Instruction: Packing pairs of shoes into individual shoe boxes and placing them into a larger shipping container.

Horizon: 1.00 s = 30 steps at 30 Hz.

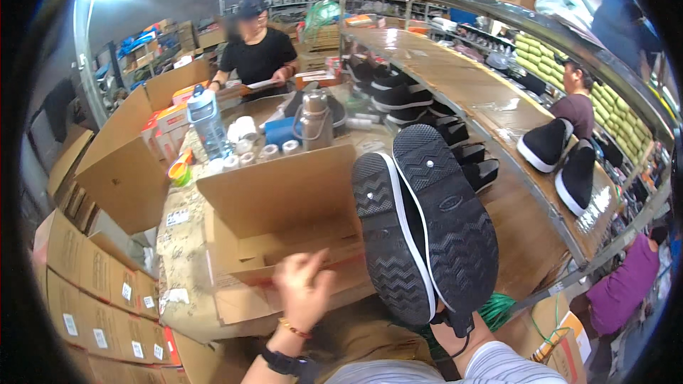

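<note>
A pair of black slip-on shoes point(445, 235) with white edging is held up side by side, the zigzag-patterned black soles facing me. My right hand point(444, 313) is shut on the pair from below and behind, with most of its fingers hidden by the soles. To the left, my left hand point(306, 291) is in front of an open cardboard box point(277, 185). Its fingers are loosely bent and apart, slightly blurred, with nothing seen in them. A red beaded bracelet and a dark watch point(290, 364) circle the left wrist. Inside the box, bare cardboard shows.
Behind the box stand a water bottle point(205, 124), a metal flask point(316, 121) and several white rolls point(245, 131). More black shoes point(402, 92) line the table by a shelf point(491, 92). Stacked cartons point(99, 299) fill the lower left. Three other people are nearby, one across the table point(257, 57).
</note>
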Each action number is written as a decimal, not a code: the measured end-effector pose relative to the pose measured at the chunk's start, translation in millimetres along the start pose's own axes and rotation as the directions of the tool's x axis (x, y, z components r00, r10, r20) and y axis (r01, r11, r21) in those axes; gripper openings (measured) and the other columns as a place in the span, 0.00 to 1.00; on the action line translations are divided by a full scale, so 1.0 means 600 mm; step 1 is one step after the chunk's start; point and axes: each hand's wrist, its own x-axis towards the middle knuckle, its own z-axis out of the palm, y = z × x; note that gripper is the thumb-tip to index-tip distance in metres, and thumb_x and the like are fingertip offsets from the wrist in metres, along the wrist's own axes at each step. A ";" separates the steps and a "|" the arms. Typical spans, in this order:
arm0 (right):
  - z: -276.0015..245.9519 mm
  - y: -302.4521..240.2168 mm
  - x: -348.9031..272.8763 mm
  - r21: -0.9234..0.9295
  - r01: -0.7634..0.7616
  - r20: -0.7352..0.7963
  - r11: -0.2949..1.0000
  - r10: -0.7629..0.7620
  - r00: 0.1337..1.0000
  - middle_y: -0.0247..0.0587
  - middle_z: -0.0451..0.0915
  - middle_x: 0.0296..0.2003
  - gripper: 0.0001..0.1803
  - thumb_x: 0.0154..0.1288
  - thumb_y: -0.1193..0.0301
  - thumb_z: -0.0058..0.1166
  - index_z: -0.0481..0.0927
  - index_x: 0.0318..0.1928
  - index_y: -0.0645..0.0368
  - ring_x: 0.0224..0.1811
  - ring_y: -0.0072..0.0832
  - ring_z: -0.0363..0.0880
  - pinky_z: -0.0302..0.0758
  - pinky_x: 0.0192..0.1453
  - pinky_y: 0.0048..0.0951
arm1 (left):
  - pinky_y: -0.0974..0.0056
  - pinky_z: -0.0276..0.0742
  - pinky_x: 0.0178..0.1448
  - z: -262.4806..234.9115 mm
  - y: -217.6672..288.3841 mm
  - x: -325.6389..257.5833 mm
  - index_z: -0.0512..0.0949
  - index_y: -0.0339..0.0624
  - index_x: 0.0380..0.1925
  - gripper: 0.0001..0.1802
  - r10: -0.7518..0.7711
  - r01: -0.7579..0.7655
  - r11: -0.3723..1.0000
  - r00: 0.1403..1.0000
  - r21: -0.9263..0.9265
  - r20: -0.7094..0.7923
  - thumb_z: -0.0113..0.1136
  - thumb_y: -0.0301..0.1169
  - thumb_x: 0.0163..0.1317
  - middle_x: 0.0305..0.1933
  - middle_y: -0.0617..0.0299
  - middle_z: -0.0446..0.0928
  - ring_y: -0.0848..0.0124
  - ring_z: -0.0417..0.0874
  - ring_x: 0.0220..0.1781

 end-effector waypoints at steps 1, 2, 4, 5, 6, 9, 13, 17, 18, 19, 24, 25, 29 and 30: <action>0.007 -0.002 0.009 -0.033 -0.007 0.016 0.999 0.008 1.000 0.49 0.76 0.49 0.23 0.73 0.61 0.37 0.65 0.60 0.63 0.48 0.36 0.78 0.77 0.54 0.37 | 0.56 0.66 0.57 0.012 0.036 -0.001 0.77 0.45 0.51 0.20 -0.163 0.233 0.861 0.969 -0.453 0.188 0.59 0.27 0.56 0.49 0.56 0.74 0.60 0.73 0.49; 0.015 -0.012 0.015 -0.092 -0.009 0.036 0.996 0.012 0.999 0.49 0.76 0.49 0.23 0.73 0.61 0.37 0.64 0.61 0.63 0.48 0.36 0.78 0.77 0.54 0.37 | 0.58 0.69 0.58 0.015 0.057 0.002 0.73 0.42 0.56 0.24 -0.209 0.459 0.481 0.888 -0.747 0.411 0.57 0.26 0.57 0.55 0.56 0.74 0.61 0.74 0.51; 0.047 -0.030 0.027 -0.300 0.007 0.080 0.954 0.018 0.997 0.50 0.75 0.50 0.24 0.73 0.61 0.36 0.63 0.61 0.63 0.49 0.36 0.77 0.77 0.55 0.37 | 0.60 0.69 0.59 -0.008 0.041 0.040 0.66 0.40 0.61 0.27 -0.097 0.190 0.818 0.976 -0.544 0.195 0.55 0.24 0.59 0.55 0.55 0.72 0.64 0.73 0.53; 0.072 -0.046 0.031 -0.473 0.026 0.108 0.881 0.028 0.994 0.50 0.75 0.51 0.24 0.73 0.60 0.36 0.62 0.62 0.63 0.50 0.36 0.77 0.77 0.55 0.37 | 0.62 0.68 0.61 -0.017 0.033 0.056 0.60 0.38 0.65 0.31 0.120 -0.105 0.969 0.991 -0.223 0.053 0.53 0.22 0.61 0.56 0.55 0.71 0.68 0.72 0.54; 0.090 -0.053 0.041 -0.607 0.053 0.130 0.793 0.033 0.991 0.50 0.74 0.51 0.24 0.73 0.60 0.36 0.62 0.62 0.63 0.50 0.37 0.76 0.76 0.55 0.38 | 0.67 0.72 0.55 -0.032 0.016 0.077 0.57 0.37 0.67 0.34 -0.012 -0.031 0.862 0.996 -0.505 -0.083 0.56 0.21 0.60 0.53 0.57 0.72 0.73 0.73 0.48; 0.026 0.000 0.083 -0.199 -0.042 0.155 0.979 0.074 0.985 0.51 0.75 0.50 0.24 0.73 0.61 0.38 0.62 0.62 0.61 0.49 0.37 0.77 0.78 0.53 0.38 | 0.72 0.74 0.43 -0.070 -0.011 0.081 0.67 0.38 0.61 0.33 -0.189 0.078 0.733 0.978 -0.676 -0.092 0.60 0.14 0.52 0.41 0.63 0.75 0.79 0.73 0.36; 0.023 0.017 0.109 0.169 -0.129 0.164 0.977 0.101 0.981 0.49 0.78 0.47 0.17 0.69 0.68 0.44 0.71 0.55 0.62 0.45 0.37 0.80 0.80 0.49 0.40 | 0.73 0.72 0.45 -0.092 -0.034 0.099 0.79 0.41 0.50 0.22 0.039 -0.086 0.972 0.977 -0.219 -0.209 0.57 0.13 0.54 0.39 0.61 0.76 0.75 0.74 0.38; 0.072 0.018 0.119 -0.209 0.113 0.229 0.971 -0.064 0.971 0.39 0.81 0.43 0.04 0.65 0.77 0.51 0.77 0.39 0.62 0.42 0.25 0.79 0.76 0.47 0.29 | 0.59 0.71 0.43 -0.060 -0.081 0.079 0.81 0.49 0.42 0.19 0.297 -0.283 0.931 0.954 0.229 -0.028 0.57 0.19 0.50 0.37 0.61 0.76 0.61 0.76 0.39; 0.046 0.045 0.135 -0.334 0.194 0.283 0.923 -0.098 0.954 0.38 0.81 0.43 0.02 0.66 0.77 0.51 0.75 0.35 0.62 0.41 0.23 0.78 0.73 0.47 0.27 | 0.58 0.70 0.43 -0.045 -0.091 0.065 0.81 0.50 0.42 0.18 0.286 -0.270 0.919 0.958 0.289 -0.015 0.56 0.21 0.51 0.37 0.62 0.76 0.62 0.76 0.40; 0.052 0.071 0.142 -0.412 0.270 0.266 0.870 -0.168 0.949 0.37 0.79 0.43 0.09 0.65 0.75 0.53 0.70 0.29 0.62 0.42 0.21 0.75 0.69 0.48 0.24 | 0.60 0.66 0.41 -0.026 -0.111 0.053 0.82 0.54 0.40 0.16 0.274 -0.238 0.919 0.959 0.315 -0.075 0.61 0.26 0.49 0.37 0.67 0.76 0.65 0.76 0.39; 0.011 0.169 0.154 -0.689 0.433 0.240 0.581 -0.381 0.893 0.43 0.79 0.48 0.10 0.64 0.74 0.56 0.70 0.28 0.63 0.45 0.27 0.74 0.69 0.51 0.27 | 0.55 0.68 0.49 0.004 -0.122 -0.006 0.80 0.46 0.40 0.16 0.378 -0.308 0.901 0.903 0.306 -0.205 0.65 0.31 0.48 0.38 0.61 0.74 0.61 0.75 0.42; -0.002 0.171 0.162 -0.691 0.343 0.118 0.636 -0.369 0.922 0.43 0.80 0.48 0.10 0.64 0.74 0.55 0.71 0.28 0.63 0.45 0.26 0.74 0.69 0.51 0.27 | 0.54 0.68 0.51 0.009 -0.117 -0.029 0.79 0.45 0.42 0.19 0.360 -0.320 0.920 0.918 0.227 -0.163 0.67 0.33 0.47 0.40 0.59 0.74 0.59 0.74 0.44; -0.039 0.179 0.171 -0.527 0.238 0.003 0.816 -0.278 0.961 0.41 0.80 0.45 0.11 0.67 0.70 0.54 0.73 0.28 0.61 0.41 0.18 0.73 0.69 0.47 0.24 | 0.53 0.68 0.54 0.030 -0.079 -0.076 0.77 0.50 0.46 0.22 0.275 -0.308 0.925 0.947 0.224 0.165 0.65 0.36 0.48 0.48 0.56 0.72 0.57 0.73 0.50; -0.033 0.173 0.162 -0.575 0.243 0.037 0.781 -0.271 0.962 0.40 0.80 0.45 0.11 0.67 0.69 0.54 0.73 0.29 0.61 0.40 0.18 0.72 0.68 0.47 0.24 | 0.53 0.68 0.54 0.034 -0.090 -0.080 0.77 0.50 0.46 0.22 0.268 -0.302 0.926 0.948 0.225 0.169 0.65 0.36 0.48 0.48 0.56 0.72 0.57 0.73 0.50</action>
